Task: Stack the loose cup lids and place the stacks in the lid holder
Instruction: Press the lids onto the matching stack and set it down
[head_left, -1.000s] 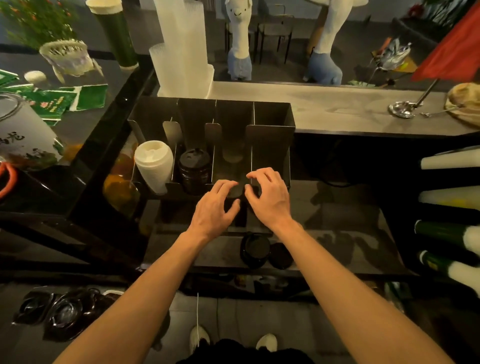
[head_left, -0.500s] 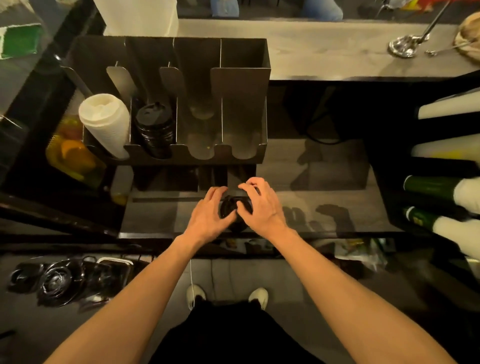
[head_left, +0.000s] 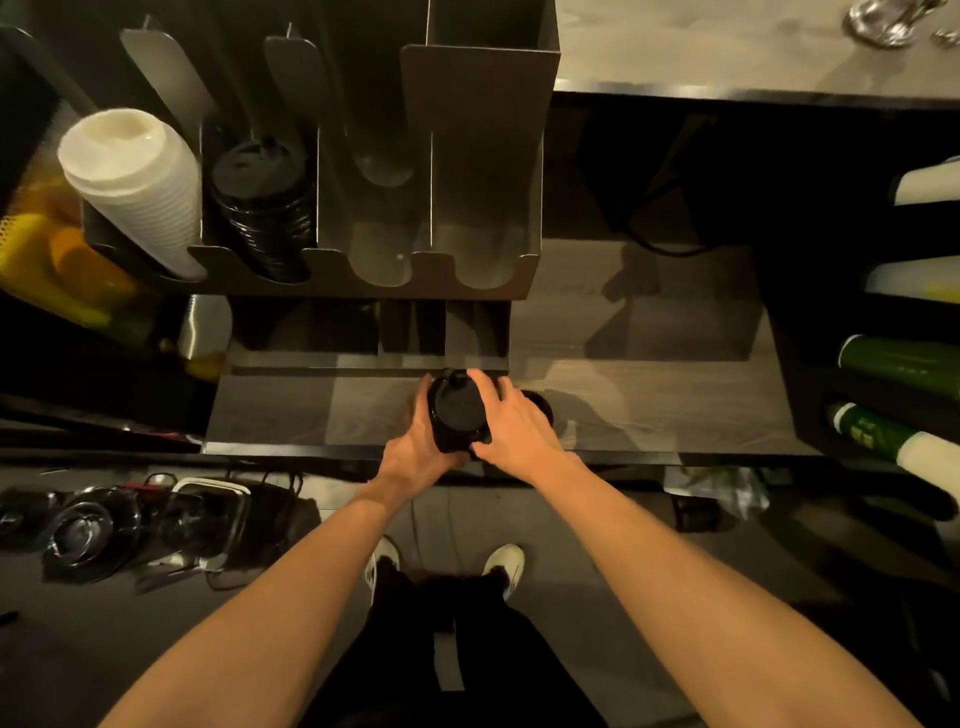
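— That lid holder (head_left: 478, 119), upper middle: metal?
— Matt grey sheet metal. The black lid stack (head_left: 457, 410) at centre looks glossy plastic; the white lids (head_left: 140, 192), upper left, matt. Counter (head_left: 649, 395): smooth wood-grain.

we see dim, warm light; the lid holder (head_left: 483, 130) shows a dull sheen, soft shadows cross the counter (head_left: 649, 405), our view bends and blurs at its edges.

White lid stack (head_left: 136, 182) and black lid stack (head_left: 262, 208) are filling the two left slots of the lid holder (head_left: 478, 130). The two right slots are standing open, with dividers walling each side. Counter (head_left: 649, 395) right of the holder is lying open up to the cup stacks (head_left: 904, 364) jutting in from the far right. A dark round item (head_left: 540, 405), probably a loose lid, is sitting just right of the held lids (head_left: 457, 410).
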